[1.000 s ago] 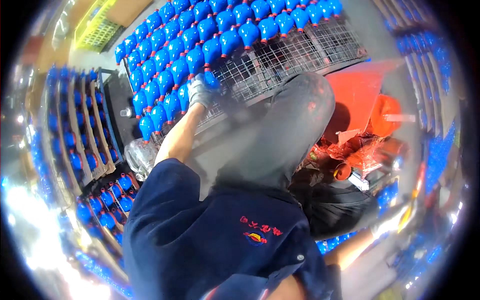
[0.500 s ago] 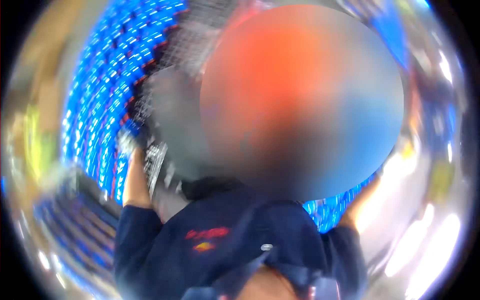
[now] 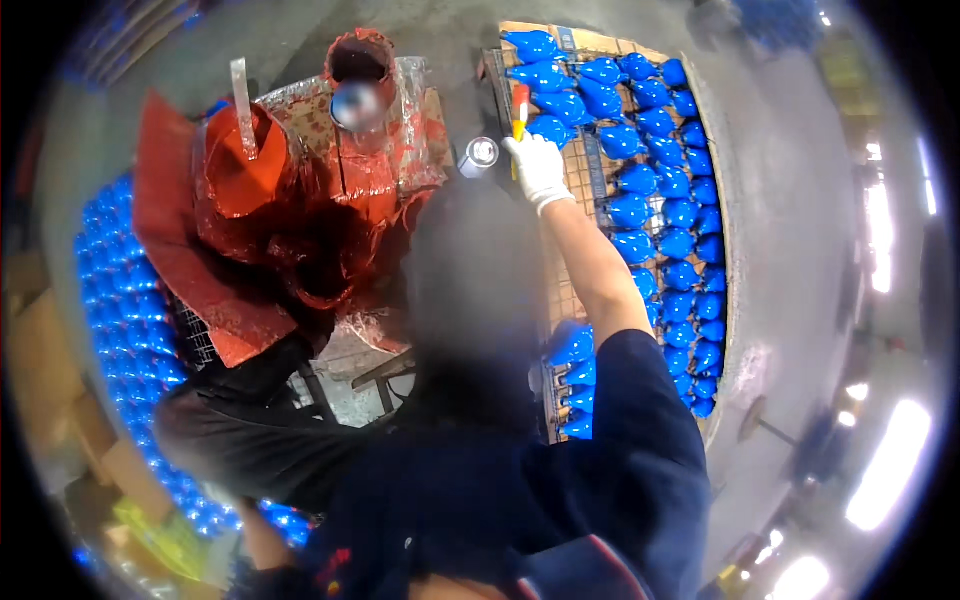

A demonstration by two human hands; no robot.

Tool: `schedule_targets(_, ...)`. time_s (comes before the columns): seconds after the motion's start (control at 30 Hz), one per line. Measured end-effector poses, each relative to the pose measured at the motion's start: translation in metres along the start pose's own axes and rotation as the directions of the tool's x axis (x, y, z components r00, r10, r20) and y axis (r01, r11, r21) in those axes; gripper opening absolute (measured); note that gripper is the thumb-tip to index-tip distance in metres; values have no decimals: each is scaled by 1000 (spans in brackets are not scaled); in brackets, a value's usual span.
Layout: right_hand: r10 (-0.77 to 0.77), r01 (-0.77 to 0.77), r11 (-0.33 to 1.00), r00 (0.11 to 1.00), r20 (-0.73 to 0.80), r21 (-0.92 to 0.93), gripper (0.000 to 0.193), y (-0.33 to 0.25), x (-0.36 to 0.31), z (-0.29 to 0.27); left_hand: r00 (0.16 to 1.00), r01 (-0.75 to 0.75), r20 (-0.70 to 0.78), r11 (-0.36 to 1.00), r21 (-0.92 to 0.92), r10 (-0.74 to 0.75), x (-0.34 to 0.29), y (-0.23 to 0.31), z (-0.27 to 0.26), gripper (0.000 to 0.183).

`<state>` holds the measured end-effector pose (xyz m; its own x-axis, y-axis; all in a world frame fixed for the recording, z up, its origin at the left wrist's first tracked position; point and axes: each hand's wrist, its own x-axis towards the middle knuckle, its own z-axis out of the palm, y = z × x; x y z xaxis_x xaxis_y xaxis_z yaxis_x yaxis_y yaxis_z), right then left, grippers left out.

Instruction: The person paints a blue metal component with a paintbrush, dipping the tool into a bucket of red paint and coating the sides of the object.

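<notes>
My right hand (image 3: 538, 168), in a white glove, reaches forward with its fingers closed around a short red-and-yellow tool that looks like a paintbrush (image 3: 520, 112). It is over the left edge of a rack of glossy blue pear-shaped pieces (image 3: 629, 210), close beside the nearest ones. Left of this hand stands a small silver can (image 3: 480, 156). Only part of my left forearm (image 3: 262, 535) shows at the lower left; the hand itself is hidden. A blurred grey patch covers the middle of the view.
A red-coated bucket (image 3: 240, 190) has a flat metal strip (image 3: 243, 105) standing in it. Beyond it is a red-stained pail (image 3: 360, 55). A red sheet (image 3: 165, 200) leans at the left. More blue pieces (image 3: 115, 300) fill the far left, near cardboard boxes (image 3: 45, 370).
The view has swung round from a heavily blurred one. My left hand was among the blue pieces at left and is now out of sight. My right hand now shows, holding the paintbrush.
</notes>
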<state>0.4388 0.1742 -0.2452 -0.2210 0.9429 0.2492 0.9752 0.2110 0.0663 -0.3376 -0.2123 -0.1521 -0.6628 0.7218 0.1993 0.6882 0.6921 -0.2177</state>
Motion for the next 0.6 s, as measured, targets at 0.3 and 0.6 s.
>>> schedule_targets(0.3,201,-157,904,977,-71,397,12,56,-5,-48,910,-110,-388,820,-561,-144,94,82,-155,64)
schedule_targets(0.6,28,262,289,959,-281,921,27,-51,0,-352,790,133,-83,-301,-944,608,55,321,-271,49)
